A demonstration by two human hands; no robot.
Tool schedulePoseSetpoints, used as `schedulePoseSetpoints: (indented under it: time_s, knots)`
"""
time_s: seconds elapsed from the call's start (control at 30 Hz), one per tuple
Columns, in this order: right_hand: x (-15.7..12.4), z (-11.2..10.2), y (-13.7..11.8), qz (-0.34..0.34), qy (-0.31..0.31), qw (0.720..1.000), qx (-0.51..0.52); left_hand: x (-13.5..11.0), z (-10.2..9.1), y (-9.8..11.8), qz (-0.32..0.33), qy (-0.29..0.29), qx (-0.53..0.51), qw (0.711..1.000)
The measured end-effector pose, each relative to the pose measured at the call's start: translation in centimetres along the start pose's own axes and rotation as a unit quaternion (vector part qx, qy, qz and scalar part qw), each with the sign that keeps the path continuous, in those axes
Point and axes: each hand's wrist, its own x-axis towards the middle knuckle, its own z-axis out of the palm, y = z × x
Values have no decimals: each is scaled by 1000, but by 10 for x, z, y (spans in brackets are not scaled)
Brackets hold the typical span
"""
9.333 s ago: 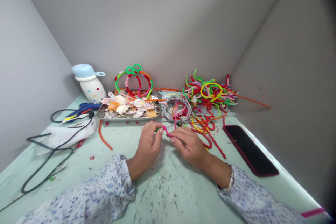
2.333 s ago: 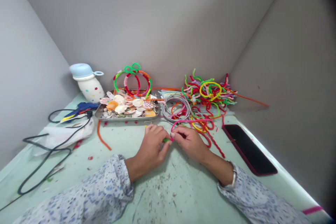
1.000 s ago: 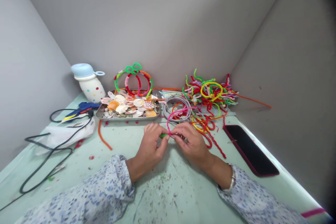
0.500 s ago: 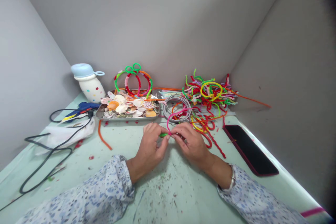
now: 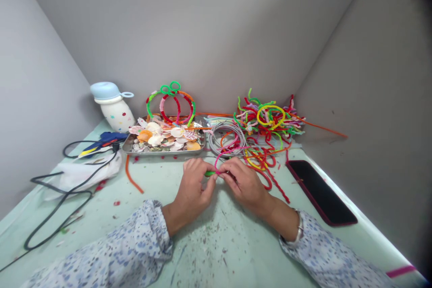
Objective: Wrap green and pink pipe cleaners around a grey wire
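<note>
My left hand (image 5: 194, 186) and my right hand (image 5: 245, 183) meet over the pale green table (image 5: 209, 243). The left fingers pinch a short green pipe cleaner (image 5: 209, 173). The right fingers pinch a pink pipe cleaner (image 5: 225, 151) where it joins the green one; its free length loops up and back toward the coil of grey wire (image 5: 227, 138). Both hands are closed.
A metal tray of shells (image 5: 165, 140) holds a hoop of pipe cleaners (image 5: 171, 101). A heap of coloured pipe cleaners (image 5: 266, 121) lies at the back right, a phone (image 5: 320, 191) at the right. A glue gun (image 5: 101, 141), black cable (image 5: 60, 198), white bag (image 5: 81, 172) and bottle (image 5: 114, 107) lie left.
The pink pipe cleaner's loop has shrunk and swung lower toward the wire coil as my right fingers turn it about the green piece. Both hands stay in place.
</note>
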Motion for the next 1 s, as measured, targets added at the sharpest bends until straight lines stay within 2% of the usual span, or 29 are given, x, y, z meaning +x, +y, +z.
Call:
schedulePoseSetpoints:
  time_s: [0.3, 0.73, 1.0]
  knots:
    - [0, -1, 0, -7, 11, 1000, 16, 0, 0, 0, 4, -3, 1, 1000]
    - [0, 1, 6, -24, -16, 999, -26, 0, 1, 0, 2, -5, 11, 1000]
    - [-1, 1, 5, -3, -18, 999, 43, -1, 0, 0, 5, -10, 7, 1000]
